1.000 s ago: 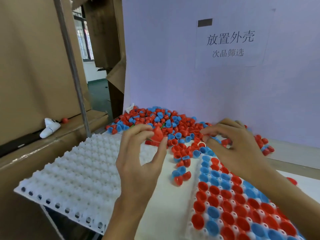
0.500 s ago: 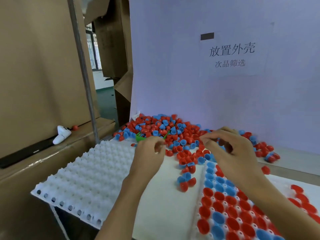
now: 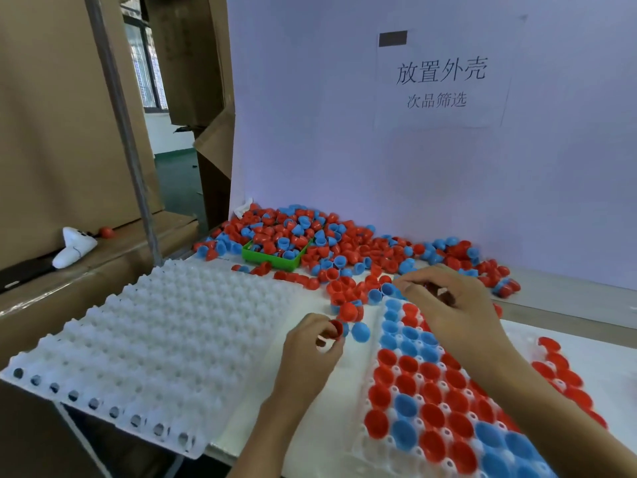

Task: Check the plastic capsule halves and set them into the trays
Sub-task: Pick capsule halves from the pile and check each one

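Observation:
A heap of red and blue capsule halves (image 3: 344, 246) lies along the white back wall. My left hand (image 3: 310, 346) pinches a red capsule half (image 3: 335, 328) between thumb and fingers, just left of the filled tray. My right hand (image 3: 444, 305) hovers over the far end of the tray on the right (image 3: 389, 446), fingers curled round red capsule halves (image 3: 439, 291) that are mostly hidden. That tray holds several red and blue halves, open side up. An unfilled white tray (image 3: 144, 339) lies on the left.
A small green bin (image 3: 275, 258) with capsule halves sits in the heap. More red halves (image 3: 565, 374) lie on the table at the right. Cardboard boxes (image 3: 51, 132) and a metal post (image 3: 127, 132) stand on the left, with a white object (image 3: 74, 248) on a ledge.
My left hand has drawn back from the heap toward me, now holding a red half. The green bin it covered is in sight. My right hand stays over the tray's far end.

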